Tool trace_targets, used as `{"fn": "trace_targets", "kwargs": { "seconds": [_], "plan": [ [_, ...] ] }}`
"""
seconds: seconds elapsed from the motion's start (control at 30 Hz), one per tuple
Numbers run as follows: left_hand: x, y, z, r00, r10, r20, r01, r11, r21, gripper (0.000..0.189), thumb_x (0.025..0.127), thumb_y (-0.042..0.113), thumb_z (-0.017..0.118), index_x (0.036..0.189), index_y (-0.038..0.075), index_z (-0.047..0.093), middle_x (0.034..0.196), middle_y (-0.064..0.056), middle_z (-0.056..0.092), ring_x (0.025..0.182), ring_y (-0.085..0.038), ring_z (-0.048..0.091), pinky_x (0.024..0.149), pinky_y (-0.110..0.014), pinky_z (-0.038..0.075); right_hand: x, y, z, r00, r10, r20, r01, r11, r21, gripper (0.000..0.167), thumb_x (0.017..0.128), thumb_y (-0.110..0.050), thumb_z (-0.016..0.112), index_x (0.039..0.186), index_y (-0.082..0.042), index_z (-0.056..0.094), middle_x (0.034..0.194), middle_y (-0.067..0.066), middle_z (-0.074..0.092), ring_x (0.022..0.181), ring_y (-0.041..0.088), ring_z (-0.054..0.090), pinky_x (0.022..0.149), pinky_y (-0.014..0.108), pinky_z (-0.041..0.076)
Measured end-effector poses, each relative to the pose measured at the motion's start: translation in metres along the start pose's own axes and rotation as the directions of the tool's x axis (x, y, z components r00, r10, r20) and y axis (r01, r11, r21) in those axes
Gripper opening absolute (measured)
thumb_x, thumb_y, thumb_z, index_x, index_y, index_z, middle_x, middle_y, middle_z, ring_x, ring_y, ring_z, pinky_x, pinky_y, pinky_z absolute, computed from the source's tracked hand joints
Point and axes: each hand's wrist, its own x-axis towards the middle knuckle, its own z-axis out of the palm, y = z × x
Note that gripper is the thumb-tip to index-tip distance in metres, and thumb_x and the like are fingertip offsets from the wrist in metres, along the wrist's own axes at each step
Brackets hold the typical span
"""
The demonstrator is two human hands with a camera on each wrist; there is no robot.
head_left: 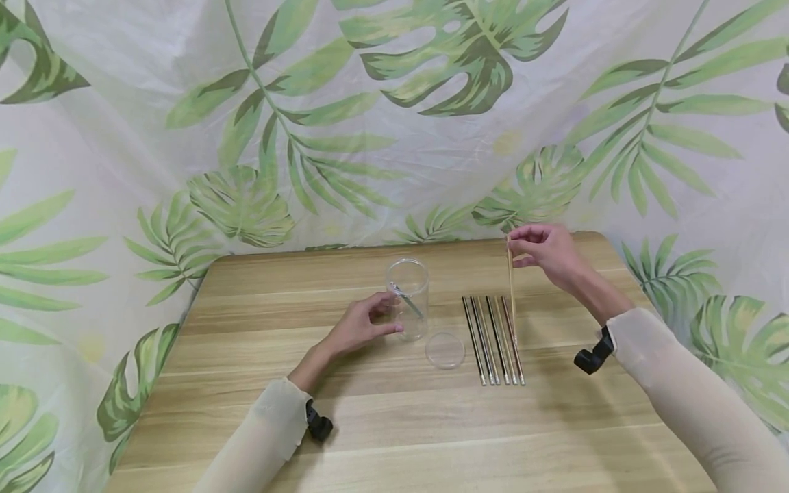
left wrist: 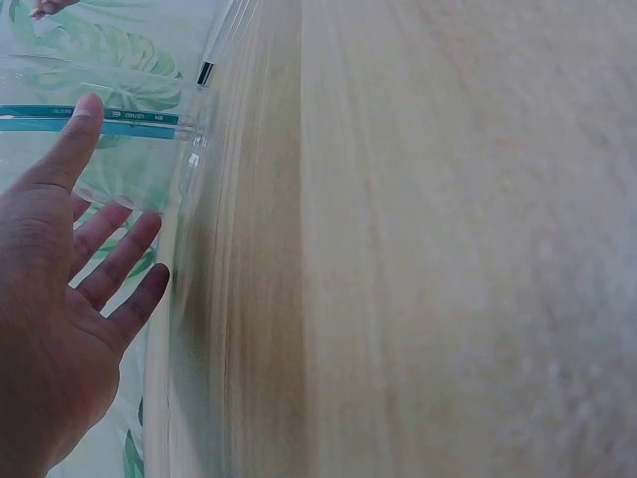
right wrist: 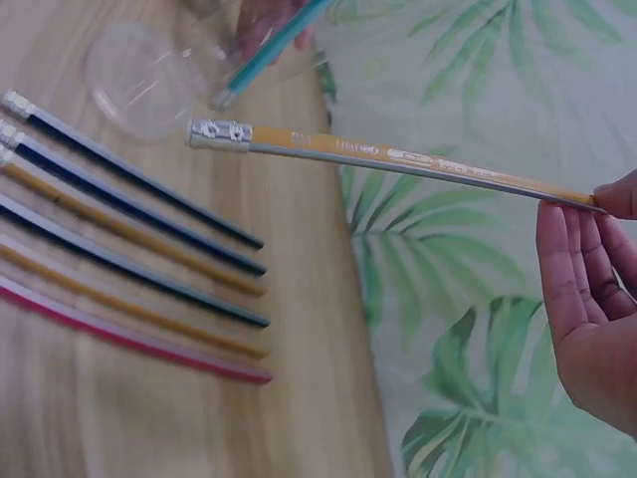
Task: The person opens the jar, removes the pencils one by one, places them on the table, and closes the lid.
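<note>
A clear cylindrical jar (head_left: 408, 329) stands upright with a teal pencil (head_left: 409, 301) leaning inside it. My left hand (head_left: 360, 322) is at the jar's left side, its fingers loosely spread. In the left wrist view the thumb (left wrist: 88, 112) overlaps the jar and the other fingertips come right to its side. Thumb and fingertips of my right hand (head_left: 545, 253) pinch a yellow pencil (right wrist: 368, 159) by one end. It hangs nearly vertical, silver eraser end downward, at the right of a row of pencils (head_left: 490, 342).
The row holds several pencils in black, dark blue, yellow and red, side by side with silver ends toward me. A clear round lid (head_left: 445, 351) lies between jar and row. A leaf-patterned cloth (head_left: 394, 137) hangs behind the wooden table (head_left: 394, 438).
</note>
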Motion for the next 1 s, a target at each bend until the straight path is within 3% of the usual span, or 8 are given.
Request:
{"fn": "trace_targets", "kwargs": {
  "seconds": [0.27,0.4,0.63,0.83,1.0],
  "plan": [
    [0.000,-0.001,0.000,1.000,0.000,-0.006,0.000,1.000,0.003,0.065,0.085,0.021,0.091,0.139,-0.002,0.063,0.132,-0.016,0.072,0.117,-0.031,0.071,0.105,-0.046,0.057,-0.007,0.029,-0.012,0.999,0.047,0.003,-0.047,0.999,0.000,0.011,0.101,0.005,0.066,0.099,-0.003,0.074,0.092,0.005,0.077,0.082,0.014,0.072,0.076,0.033,0.067],
    [0.000,-0.002,0.000,1.000,0.005,-0.005,-0.005,1.000,0.002,0.065,0.085,0.021,0.091,0.139,-0.002,0.063,0.132,-0.018,0.072,0.117,-0.032,0.071,0.106,-0.046,0.057,-0.011,0.044,-0.019,0.996,0.083,-0.008,-0.083,0.996,0.016,0.006,0.101,0.006,0.065,0.105,0.006,0.070,0.092,0.004,0.078,0.081,0.013,0.073,0.075,0.032,0.067],
    [0.001,-0.002,0.001,1.000,0.010,-0.005,-0.010,1.000,-0.011,0.064,0.086,0.021,0.091,0.138,-0.002,0.063,0.132,-0.020,0.072,0.118,-0.032,0.071,0.105,-0.046,0.057,-0.017,0.062,-0.026,0.995,0.095,-0.021,-0.096,0.995,-0.026,0.019,0.102,0.005,0.064,0.114,0.020,0.061,0.089,0.000,0.077,0.080,0.011,0.072,0.077,0.034,0.067],
    [-0.001,-0.002,0.001,1.000,0.004,-0.010,-0.004,1.000,0.003,0.064,0.086,0.022,0.091,0.139,0.000,0.063,0.132,-0.016,0.072,0.117,-0.030,0.071,0.105,-0.045,0.058,-0.018,0.080,-0.030,0.989,0.145,-0.010,-0.145,0.989,-0.014,0.006,0.101,0.007,0.064,0.106,0.008,0.067,0.090,0.001,0.076,0.078,0.011,0.072,0.078,0.033,0.067],
    [0.000,-0.001,0.001,1.000,0.004,-0.009,-0.004,1.000,0.007,0.062,0.086,0.023,0.091,0.139,0.003,0.064,0.133,-0.015,0.072,0.118,-0.029,0.071,0.105,-0.044,0.058,-0.017,0.090,-0.032,0.985,0.173,-0.026,-0.174,0.984,-0.032,0.007,0.099,0.007,0.066,0.105,0.006,0.068,0.088,-0.001,0.076,0.076,0.011,0.073,0.077,0.032,0.067]
  ]
}}
